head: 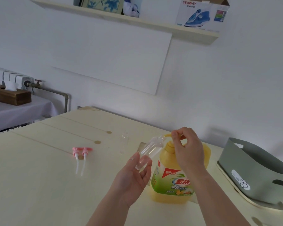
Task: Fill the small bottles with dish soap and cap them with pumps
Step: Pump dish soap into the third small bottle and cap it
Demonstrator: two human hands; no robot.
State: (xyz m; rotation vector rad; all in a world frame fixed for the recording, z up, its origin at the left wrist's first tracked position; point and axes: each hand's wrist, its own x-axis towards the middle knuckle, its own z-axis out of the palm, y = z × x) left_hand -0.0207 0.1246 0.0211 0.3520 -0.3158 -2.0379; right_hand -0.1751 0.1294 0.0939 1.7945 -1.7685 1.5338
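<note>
Holding the bottle (149, 150) by its base, the left hand (134, 178) is gripping it between thumb and curled fingers and tilting it so the open mouth is meeting the spout tip of the plunger (168, 136). The bottle is sitting off the desk (39, 176), up and forward of the left palm and just left of the right hand (186, 147). It is looking clear, thin-walled and empty, so it is likely handling as light and fairly stiff, yet easy to knock off line and slippery once soap is running on it. Gripping low on the body, as here, is leaving the neck free for the spout. A firmer wrap may be helping while the plunger is being pressed.

The right hand is curling its fingers round the plunger on top of the jug (173, 181), which is standing on the desk directly below that hand. The jug is looking nearly full and therefore heavy, unlikely to shift under a downward press.

A second bottle (124, 143) is standing upright just beyond the left hand's fingertips, apart from everything. Two pink pumps (82, 154) are lying side by side well to the left of the left hand. A grey basket (252, 168) is sitting to the right of the right hand.
</note>
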